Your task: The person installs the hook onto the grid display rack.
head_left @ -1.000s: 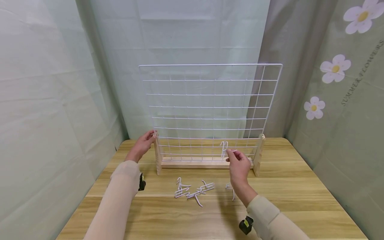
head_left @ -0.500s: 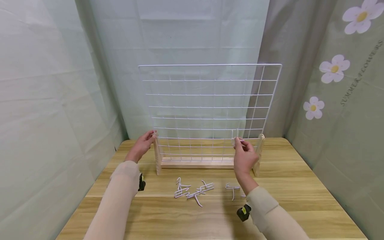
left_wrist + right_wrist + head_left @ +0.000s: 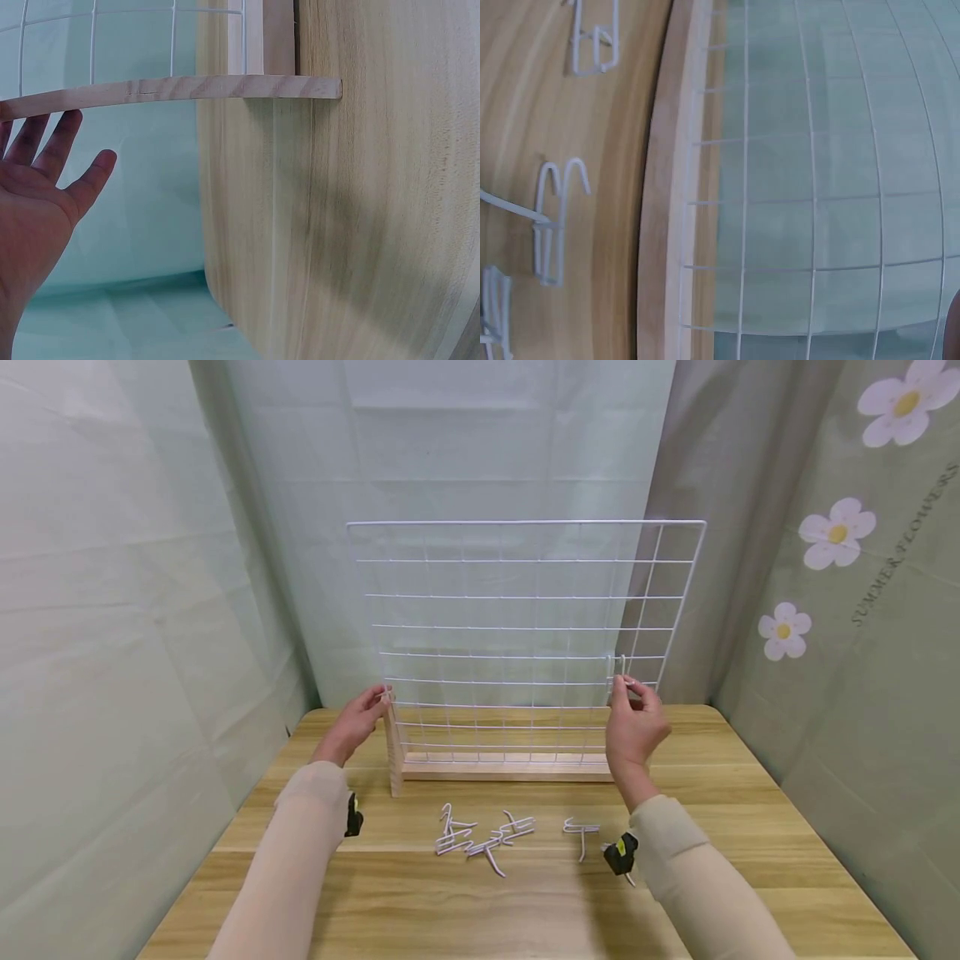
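I'm watching the wire grid panel (image 3: 525, 627) standing upright in its wooden base (image 3: 495, 767) at the back of the table (image 3: 750, 827). It hasn't shifted over the last second.

What has changed: my right hand (image 3: 633, 727) has come up and across. A second ago it was low, near the base rail; now it sits at the panel's right side, a few rows higher, just below the row where the hook meets the wire. The hook (image 3: 619, 667) has travelled with it. I judge the hook is being offered to a grid wire at that height; whether it is already caught on the wire I cannot tell.

Grip, right: thumb and fingertips pinching the hook's lower part, the two white prongs standing up just above the fingertips, against the panel.

Grip, left: my left hand (image 3: 358, 720) rests on top of the left wooden post (image 3: 393, 752); the wrist view shows the fingers straight and relaxed. It has not moved.

The hook looks thin, white, doubled wire with rounded tops.

Spare hooks (image 3: 483, 835) lie loose on the table, well below and left of the right-hand pinch; one more single hook (image 3: 582, 832) lies near the right wrist.
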A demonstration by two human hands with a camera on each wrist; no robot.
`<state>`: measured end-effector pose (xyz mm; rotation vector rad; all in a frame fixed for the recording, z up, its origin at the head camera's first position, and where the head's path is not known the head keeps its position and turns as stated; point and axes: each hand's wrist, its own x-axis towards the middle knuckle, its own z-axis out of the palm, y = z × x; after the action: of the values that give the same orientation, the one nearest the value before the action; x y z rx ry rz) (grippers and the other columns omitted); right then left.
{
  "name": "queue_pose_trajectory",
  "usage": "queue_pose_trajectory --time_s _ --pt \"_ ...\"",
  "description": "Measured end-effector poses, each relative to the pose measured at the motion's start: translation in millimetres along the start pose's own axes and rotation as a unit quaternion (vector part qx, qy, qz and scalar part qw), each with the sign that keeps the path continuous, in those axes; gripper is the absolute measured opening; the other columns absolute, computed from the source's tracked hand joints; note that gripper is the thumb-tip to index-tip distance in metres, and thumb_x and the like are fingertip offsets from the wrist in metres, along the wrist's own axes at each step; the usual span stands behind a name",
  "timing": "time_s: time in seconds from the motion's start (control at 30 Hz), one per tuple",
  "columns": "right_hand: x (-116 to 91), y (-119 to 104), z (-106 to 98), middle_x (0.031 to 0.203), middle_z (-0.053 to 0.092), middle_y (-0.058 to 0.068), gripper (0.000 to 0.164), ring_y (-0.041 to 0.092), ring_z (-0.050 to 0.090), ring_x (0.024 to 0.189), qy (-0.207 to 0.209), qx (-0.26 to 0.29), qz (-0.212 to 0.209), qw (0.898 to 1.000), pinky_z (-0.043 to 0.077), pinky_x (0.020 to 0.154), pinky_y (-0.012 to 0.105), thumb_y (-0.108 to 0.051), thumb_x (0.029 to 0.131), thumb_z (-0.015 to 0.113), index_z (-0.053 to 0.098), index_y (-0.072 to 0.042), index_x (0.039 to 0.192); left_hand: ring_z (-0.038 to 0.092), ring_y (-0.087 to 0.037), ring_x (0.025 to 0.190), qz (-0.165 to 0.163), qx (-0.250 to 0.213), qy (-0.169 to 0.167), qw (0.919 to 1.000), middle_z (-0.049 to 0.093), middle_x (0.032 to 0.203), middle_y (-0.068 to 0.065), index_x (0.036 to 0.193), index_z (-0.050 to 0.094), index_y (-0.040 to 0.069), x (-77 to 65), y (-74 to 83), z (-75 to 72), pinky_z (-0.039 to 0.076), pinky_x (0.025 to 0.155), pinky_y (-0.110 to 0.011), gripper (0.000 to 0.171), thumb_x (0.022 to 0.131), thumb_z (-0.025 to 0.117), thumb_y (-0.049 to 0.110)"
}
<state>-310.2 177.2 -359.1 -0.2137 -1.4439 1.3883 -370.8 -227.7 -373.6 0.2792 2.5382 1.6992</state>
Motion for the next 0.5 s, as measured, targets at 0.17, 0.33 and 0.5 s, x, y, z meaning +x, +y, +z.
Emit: queue_pose_trajectory --time_s 0.17,0.33,0.5 --pt "7.0 -2.5 2.0 0.084 0.071 0.007 0.023 0.002 0.058 0.059 -0.003 0.02 0.013 1.0 0.048 0.055 0.015 -0.022 0.089 0.076 0.076 0.0 0.098 0.025 -0.042 0.144 -0.001 -0.002 0.001 1.0 0.02 0.161 -0.022 0.157 0.021 0.005 0.3 -0.7 -0.7 0.022 0.114 -0.059 0.055 0.11 0.036 0.028" --pt "9.8 -4.1 5.1 0.088 0.072 0.009 0.027 0.007 0.062 0.063 -0.008 0.031 0.032 0.999 0.051 0.057 0.016 -0.025 0.09 0.075 0.075 0.0 0.101 0.026 -0.041 0.144 -0.006 -0.002 0.003 1.0 0.02 0.161 -0.021 0.158 0.021 0.007 1.4 -2.6 -1.4 0.021 0.115 -0.059 0.055 0.11 0.036 0.029" --pt "12.5 -4.3 8.7 0.09 0.072 0.011 0.026 0.008 0.063 0.066 -0.001 0.026 0.051 0.998 0.052 0.059 0.017 -0.026 0.091 0.074 0.074 -0.002 0.102 0.026 -0.041 0.144 -0.008 -0.002 0.004 1.0 0.02 0.162 -0.019 0.158 0.021 0.008 2.2 -3.9 -0.8 0.02 0.115 -0.059 0.055 0.109 0.037 0.029"
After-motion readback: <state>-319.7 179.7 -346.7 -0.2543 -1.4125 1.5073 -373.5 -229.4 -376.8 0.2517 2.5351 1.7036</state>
